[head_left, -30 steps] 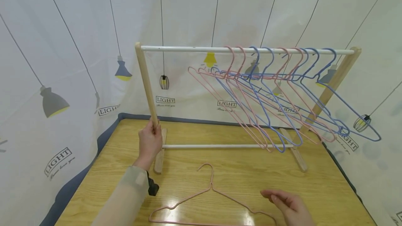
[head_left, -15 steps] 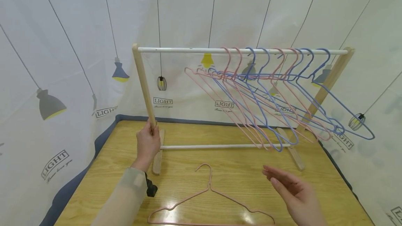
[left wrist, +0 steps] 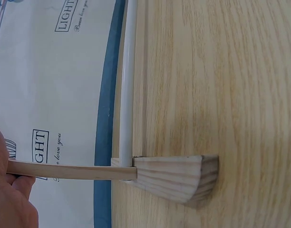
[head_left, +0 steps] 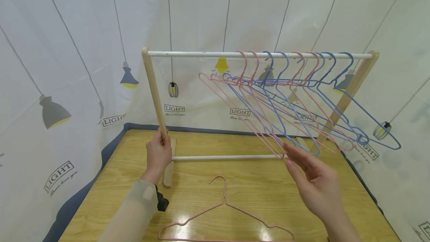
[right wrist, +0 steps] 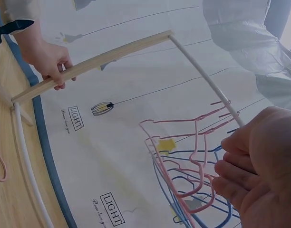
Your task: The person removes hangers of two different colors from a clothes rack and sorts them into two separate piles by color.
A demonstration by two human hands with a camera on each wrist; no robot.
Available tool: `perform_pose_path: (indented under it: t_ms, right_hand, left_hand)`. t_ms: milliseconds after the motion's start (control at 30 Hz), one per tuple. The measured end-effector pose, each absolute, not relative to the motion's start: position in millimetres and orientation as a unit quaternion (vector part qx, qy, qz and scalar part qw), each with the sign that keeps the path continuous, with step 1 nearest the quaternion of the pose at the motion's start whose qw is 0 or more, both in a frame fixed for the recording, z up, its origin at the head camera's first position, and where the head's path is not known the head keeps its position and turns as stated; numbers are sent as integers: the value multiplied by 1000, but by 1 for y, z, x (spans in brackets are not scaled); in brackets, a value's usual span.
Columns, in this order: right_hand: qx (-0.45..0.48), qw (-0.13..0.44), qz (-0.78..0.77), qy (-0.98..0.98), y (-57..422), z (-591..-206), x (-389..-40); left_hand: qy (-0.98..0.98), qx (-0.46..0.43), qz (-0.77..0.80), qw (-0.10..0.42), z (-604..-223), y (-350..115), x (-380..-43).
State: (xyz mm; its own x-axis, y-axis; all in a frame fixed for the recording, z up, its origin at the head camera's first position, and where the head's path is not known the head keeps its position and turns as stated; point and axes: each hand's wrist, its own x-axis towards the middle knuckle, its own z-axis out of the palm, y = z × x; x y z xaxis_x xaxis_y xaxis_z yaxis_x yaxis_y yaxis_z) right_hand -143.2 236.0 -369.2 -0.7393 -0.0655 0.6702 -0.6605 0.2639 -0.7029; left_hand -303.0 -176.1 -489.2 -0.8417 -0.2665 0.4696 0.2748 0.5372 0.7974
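Observation:
A clothes rack stands on the table, with a white top rail (head_left: 195, 53) between wooden posts. My left hand (head_left: 158, 156) grips the lower part of its left wooden post (head_left: 153, 89), fingers wrapped around the wood. Several pink and blue wire hangers hang on the rail's right half, such as a pink hanger (right wrist: 197, 142) in the right wrist view. My right hand (head_left: 314, 182) is raised at their lower right corners, fingers extended and thumb apart, fingertips right at the hanger ends. A loose pink hanger (head_left: 224, 197) lies flat on the table in front of the rack.
A white lower bar (head_left: 221, 157) joins the rack's wooden feet, and the left foot (left wrist: 169, 175) rests on the wood-grain table (head_left: 111, 197). Behind, a pale curtain (head_left: 84, 18) printed with lamps surrounds the table.
My right hand has risen from low over the table to the lower ends of the hanging hangers, its fingers spreading. My left hand keeps its grip on the post.

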Motion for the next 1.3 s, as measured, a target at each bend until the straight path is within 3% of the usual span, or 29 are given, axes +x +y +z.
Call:
perform_pose_path:
  t_ms: [267, 533, 767, 1067, 1300]
  right_hand:
    - [248, 288, 529, -759, 232, -376, -165]
    - [177, 225, 576, -766, 225, -386, -181]
    - [159, 210, 652, -711, 216, -394, -192]
    - [172, 247, 630, -716, 200, -393, -205]
    - [206, 308, 630, -682, 196, -393, -209]
  left_hand:
    - [-829, 0, -484, 280, -488, -176, -302]
    - [-829, -6, -478, 290, -487, -176, -303]
    - [-827, -7, -475, 301, -489, -176, -303]
    - [-830, -8, -473, 296, -489, -175, -302]
    - [-831, -7, -474, 292, -487, -176, -301]
